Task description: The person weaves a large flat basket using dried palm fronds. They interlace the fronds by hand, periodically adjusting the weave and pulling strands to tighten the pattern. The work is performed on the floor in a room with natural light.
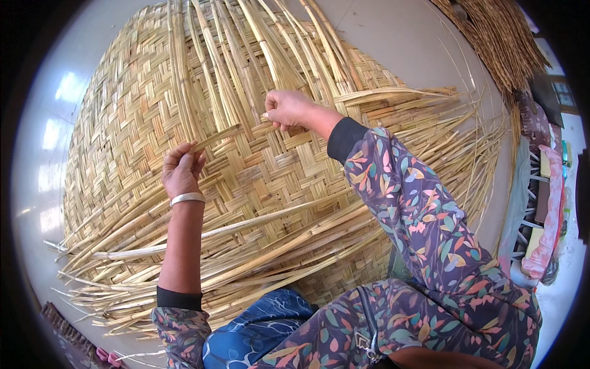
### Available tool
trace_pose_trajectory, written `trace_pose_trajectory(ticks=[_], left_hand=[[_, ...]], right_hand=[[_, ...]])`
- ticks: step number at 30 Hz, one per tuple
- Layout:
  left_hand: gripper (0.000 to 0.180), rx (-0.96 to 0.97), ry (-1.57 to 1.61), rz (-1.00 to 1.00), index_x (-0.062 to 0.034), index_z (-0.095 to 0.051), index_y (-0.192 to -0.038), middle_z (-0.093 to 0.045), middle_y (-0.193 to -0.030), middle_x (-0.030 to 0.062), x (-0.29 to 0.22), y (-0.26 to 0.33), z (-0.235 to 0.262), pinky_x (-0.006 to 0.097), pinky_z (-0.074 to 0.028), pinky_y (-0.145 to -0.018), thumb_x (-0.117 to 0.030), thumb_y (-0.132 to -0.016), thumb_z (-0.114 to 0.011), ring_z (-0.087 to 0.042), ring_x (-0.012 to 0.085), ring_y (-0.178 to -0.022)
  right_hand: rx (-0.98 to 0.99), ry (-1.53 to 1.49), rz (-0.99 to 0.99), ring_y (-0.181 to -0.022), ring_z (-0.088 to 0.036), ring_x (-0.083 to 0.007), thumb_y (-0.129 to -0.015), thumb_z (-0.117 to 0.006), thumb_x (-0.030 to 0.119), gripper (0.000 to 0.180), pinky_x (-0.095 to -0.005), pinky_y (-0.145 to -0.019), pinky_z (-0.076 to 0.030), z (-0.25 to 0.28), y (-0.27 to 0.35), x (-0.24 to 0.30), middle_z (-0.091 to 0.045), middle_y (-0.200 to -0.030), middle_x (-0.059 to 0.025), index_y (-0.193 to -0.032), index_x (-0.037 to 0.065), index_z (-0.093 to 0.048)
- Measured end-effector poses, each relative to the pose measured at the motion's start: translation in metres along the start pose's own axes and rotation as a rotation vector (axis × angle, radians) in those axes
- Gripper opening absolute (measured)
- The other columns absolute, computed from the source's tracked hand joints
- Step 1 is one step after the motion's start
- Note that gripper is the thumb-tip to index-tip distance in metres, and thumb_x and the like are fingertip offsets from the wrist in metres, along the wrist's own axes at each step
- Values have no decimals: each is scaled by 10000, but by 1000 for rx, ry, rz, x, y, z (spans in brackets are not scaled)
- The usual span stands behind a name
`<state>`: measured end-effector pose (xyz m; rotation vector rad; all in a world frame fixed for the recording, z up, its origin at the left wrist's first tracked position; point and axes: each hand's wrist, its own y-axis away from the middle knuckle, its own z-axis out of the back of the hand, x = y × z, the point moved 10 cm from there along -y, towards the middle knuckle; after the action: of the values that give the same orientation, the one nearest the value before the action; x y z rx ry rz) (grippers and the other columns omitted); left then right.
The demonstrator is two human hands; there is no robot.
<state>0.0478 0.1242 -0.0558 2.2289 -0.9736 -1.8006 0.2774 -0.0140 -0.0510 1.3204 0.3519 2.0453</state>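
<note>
A large woven reed mat (pixel 123 129) spreads beneath both hands, its pattern a zigzag of flattened pale-yellow reeds. My left hand (pixel 182 167), wearing a silver bangle (pixel 187 198), pinches the left end of a short reed strip (pixel 219 136) lying crosswise over the weave. Higher and to the right, my right hand (pixel 289 109) is closed, fingers curled at the strip's other side, where a pale end shows at the fingertips. Between and beyond the hands, unwoven reed strips (pixel 212 58) run toward the far edge.
Many loose reeds (pixel 270 264) lie across the near side of the mat, fanning out at both sides. A bundle of brown stalks (pixel 498 37) is at the far right. A rack with pink cloth (pixel 544 227) stands at the right. Pale floor tiles (pixel 393 37) surround the mat.
</note>
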Motion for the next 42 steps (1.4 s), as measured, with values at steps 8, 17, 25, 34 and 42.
trace_pose_trajectory(ticks=[8,17,25,34,42], left_hand=[[109,-32,-5,65,-39,-587,-935,-644,-949,115,19,-9,19,269,-568,-580,11,-854,-535,-647,189,-734],[132,-37,-63,73,-27,-583,-951,-641,-922,100,30,-26,24,257,-552,-571,28,-846,-526,-639,173,-714],[114,123,28,102,-45,-579,-957,-639,-989,123,19,-14,17,286,-553,-663,-2,-860,-535,-643,199,-823],[124,190,-142,70,-54,-600,-956,-633,-982,63,-9,-21,8,261,-520,-733,-32,-835,-585,-604,141,-885],[307,228,-649,-150,-46,-558,-1057,-617,-819,33,-30,-42,-30,244,-482,-614,-66,-767,-657,-575,105,-677]], right_hand=[[37,459,43,-640,-622,-237,-816,-549,184,123,-359,-578,-485,-11,-5,14,-627,-719,-82,-871,74,-547],[-116,872,163,-872,-605,-308,-790,-532,147,189,-420,-717,-485,-14,7,36,-626,-894,-138,-966,90,-571],[-37,701,500,-927,-578,-301,-794,-548,134,196,-412,-779,-481,-75,10,102,-569,-974,-126,-981,81,-572],[-173,610,489,-859,-608,-301,-788,-566,249,164,-428,-739,-489,-67,-2,99,-618,-850,-111,-857,123,-645],[-393,570,458,-771,-598,-298,-778,-582,246,150,-420,-668,-490,-58,11,109,-597,-814,-91,-798,100,-610]])
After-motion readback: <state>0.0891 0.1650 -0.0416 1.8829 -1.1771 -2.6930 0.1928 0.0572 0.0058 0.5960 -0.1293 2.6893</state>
